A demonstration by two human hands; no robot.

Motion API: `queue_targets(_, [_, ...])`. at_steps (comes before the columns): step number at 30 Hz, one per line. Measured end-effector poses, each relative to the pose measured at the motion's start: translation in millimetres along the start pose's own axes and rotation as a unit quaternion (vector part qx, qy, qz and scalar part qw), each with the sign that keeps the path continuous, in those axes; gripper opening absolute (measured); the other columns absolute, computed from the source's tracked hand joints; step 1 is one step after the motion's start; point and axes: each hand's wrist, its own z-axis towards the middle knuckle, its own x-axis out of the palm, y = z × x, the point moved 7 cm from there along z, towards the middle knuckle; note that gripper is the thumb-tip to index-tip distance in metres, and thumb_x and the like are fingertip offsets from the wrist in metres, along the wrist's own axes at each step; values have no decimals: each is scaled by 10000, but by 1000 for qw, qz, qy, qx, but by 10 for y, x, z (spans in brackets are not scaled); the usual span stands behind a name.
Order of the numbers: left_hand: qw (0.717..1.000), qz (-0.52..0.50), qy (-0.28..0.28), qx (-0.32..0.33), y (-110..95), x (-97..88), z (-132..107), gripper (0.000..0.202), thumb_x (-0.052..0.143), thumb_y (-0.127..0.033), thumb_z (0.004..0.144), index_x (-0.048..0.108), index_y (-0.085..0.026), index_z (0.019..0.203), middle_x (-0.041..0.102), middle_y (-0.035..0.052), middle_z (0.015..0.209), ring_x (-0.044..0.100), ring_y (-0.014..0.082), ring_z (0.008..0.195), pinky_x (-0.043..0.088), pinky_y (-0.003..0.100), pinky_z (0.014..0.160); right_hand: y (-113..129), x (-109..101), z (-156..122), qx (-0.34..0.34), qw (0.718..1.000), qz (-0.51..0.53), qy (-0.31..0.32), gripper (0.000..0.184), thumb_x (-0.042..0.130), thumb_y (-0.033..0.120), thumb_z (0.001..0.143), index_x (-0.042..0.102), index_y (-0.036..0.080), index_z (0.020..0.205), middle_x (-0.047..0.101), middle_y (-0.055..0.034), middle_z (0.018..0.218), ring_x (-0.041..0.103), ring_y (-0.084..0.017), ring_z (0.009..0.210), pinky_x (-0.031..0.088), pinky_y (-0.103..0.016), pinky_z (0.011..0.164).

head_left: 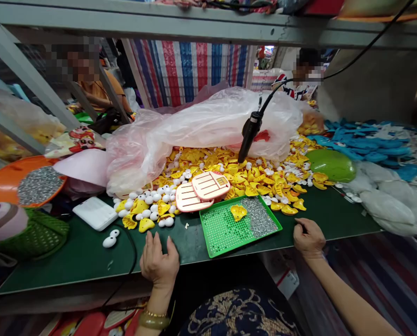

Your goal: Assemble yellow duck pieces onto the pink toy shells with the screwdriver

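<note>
the person wears a dark navy garment (238,315) patterned with gold and cream scrolling flowers. on the left wrist (156,298) sit a thin gold chain bracelet (155,313) and, just below it, a thick polished olive-green bangle (154,321).

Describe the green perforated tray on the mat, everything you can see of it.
The green perforated plastic tray is shallow and rectangular, with a raised solid rim and rows of small holes across its floor. It lies flat, angled on the dark green mat. A heap of small grey metal pieces covers its far right corner, and a yellow curved piece lies near the far edge. The right hand rests beyond it, apart.
</note>
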Motion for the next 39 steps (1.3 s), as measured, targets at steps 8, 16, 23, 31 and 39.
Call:
queue_targets(8, [1000, 2, -8, 11, 1, 12, 36, 417, 561, -345, 827, 632, -72, 1134, 588, 241, 1247, 614, 366, 1060, 480, 451, 830, 6, 13, 13, -10, 1000, 6, -5, 211, 459, 142, 742, 670, 151, 735, 694, -94, 733, 652, -206, 704, 547, -350, 707])
queue_targets(16, [1000, -8, -4, 9, 27, 13, 16, 378, 561, -315, 826, 638, -94, 1123, 599, 230, 1237, 610, 354, 1068, 476, 452, 846, -46, -21, 32, 26, 999, 46, 3, 178, 483, 177, 721, 660, 161, 706, 691, -99, 726, 649, -223, 696, 538, -369, 693])
queue_targets(23, [1000, -7, 5, 9, 29, 12, -15, 344, 571, -303, 825, 647, -112, 1100, 598, 212, 1249, 608, 339, 1077, 466, 435, 856, 370, -188, 199, 122, 970, 209, 10, 134, 574, 289, 768, 646, 176, 772, 664, -84, 763, 630, -207, 707, 524, -346, 662])
queue_targets(31, [1000, 6, 16, 17, 1, -5, -24, 338, 561, -303, 833, 651, -112, 1097, 609, 198, 1240, 622, 318, 1064, 475, 416, 867, 1824, 1060, 361, 282, 800, 372, 377, 607, 569, 445, 783, 467, 110, 1279, 663, -65, 790, 575, -159, 536, 456, -290, 478])
queue_targets(39, [999, -7, 39, -7, 22, 11, -46, 328, 562, -307, 834, 652, -134, 1097, 609, 182, 1247, 621, 295, 1079, 463, 406, 903, 1928, 1818, 527, 340, 769, 399, 367, 806, 575, 450, 784, 227, 122, 1433, 637, -48, 778, 523, -134, 501, 437, -283, 448])
